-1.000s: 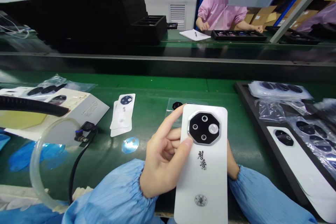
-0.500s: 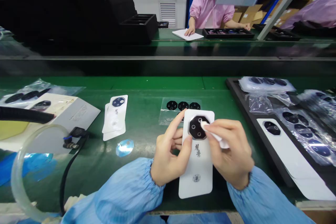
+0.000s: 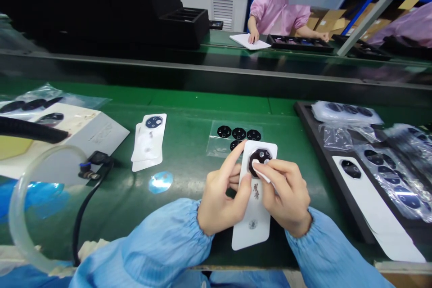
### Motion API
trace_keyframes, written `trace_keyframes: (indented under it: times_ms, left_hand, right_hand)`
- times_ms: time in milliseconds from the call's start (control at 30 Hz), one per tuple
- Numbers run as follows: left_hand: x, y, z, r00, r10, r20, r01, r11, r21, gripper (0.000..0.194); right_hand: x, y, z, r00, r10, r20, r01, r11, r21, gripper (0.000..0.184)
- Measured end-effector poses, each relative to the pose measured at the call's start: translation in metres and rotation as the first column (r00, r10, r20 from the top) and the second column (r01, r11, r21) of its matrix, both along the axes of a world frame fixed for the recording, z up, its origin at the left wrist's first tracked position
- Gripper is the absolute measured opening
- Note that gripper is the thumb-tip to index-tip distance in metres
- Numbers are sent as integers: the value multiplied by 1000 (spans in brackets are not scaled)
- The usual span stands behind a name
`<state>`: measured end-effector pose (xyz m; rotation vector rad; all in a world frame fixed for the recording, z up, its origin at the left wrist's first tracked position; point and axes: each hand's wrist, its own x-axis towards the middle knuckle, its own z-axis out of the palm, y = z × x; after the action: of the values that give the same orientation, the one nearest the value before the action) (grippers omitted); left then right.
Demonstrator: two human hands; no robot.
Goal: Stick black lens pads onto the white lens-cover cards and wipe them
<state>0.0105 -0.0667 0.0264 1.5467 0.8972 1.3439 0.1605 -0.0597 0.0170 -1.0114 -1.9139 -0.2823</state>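
Observation:
My left hand grips the left edge of a white phone back cover, thumb on its face and index finger along its upper corner. The cover is tilted upright over the bench and bears dark characters and a round emblem. Near its top sits a black octagonal camera plate. Pinched in my right hand is a small white wipe, pressed on the lower left of the plate. Just behind lie several black octagonal lens plates on a clear film.
Two white covers overlap at left, near a round bluish film and a white box-like device with a hose. At right, a dark tray holds more covers and bagged plates. A co-worker in pink sits opposite.
My right hand has moved left and down over the camera plate, taking the wipe from its upper right to its lower left. My left hand keeps its hold on the cover.

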Motion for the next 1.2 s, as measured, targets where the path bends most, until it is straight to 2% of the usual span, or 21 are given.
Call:
trace_keyframes:
  times_ms: [200, 467, 533, 733, 900, 1033, 1200]
  left_hand:
    - [0, -2, -3, 999, 29, -35, -26, 997, 76, 59]
    - [0, -6, -5, 1000, 8, 18, -8, 1000, 24, 58]
    - [-1, -4, -4, 998, -14, 63, 14, 1000, -11, 57]
    - [-7, 3, 1, 969, -40, 245, 100, 966, -239, 61]
    - [-7, 5, 2, 967, -7, 254, 64, 974, -219, 57]
    - [-8, 4, 2, 977, 11, 214, 30, 981, -191, 57]
    - [-8, 3, 3, 984, 20, 175, 5, 990, -144, 57]
  right_hand:
    - [-2, -1, 0, 1000, -11, -21, 10, 1000, -29, 29]
    - [-3, -2, 4, 999, 2, -51, -4, 999, -36, 28]
    - [-2, -3, 9, 995, 10, -98, -13, 999, -35, 25]
    - [1, -9, 24, 943, 17, -333, -30, 999, -33, 22]
    - [2, -10, 21, 972, 52, -227, -74, 994, -85, 26]
    - [4, -8, 14, 983, 116, -141, -128, 989, -79, 32]
    - [6, -5, 8, 988, 125, -93, -133, 987, -93, 35]
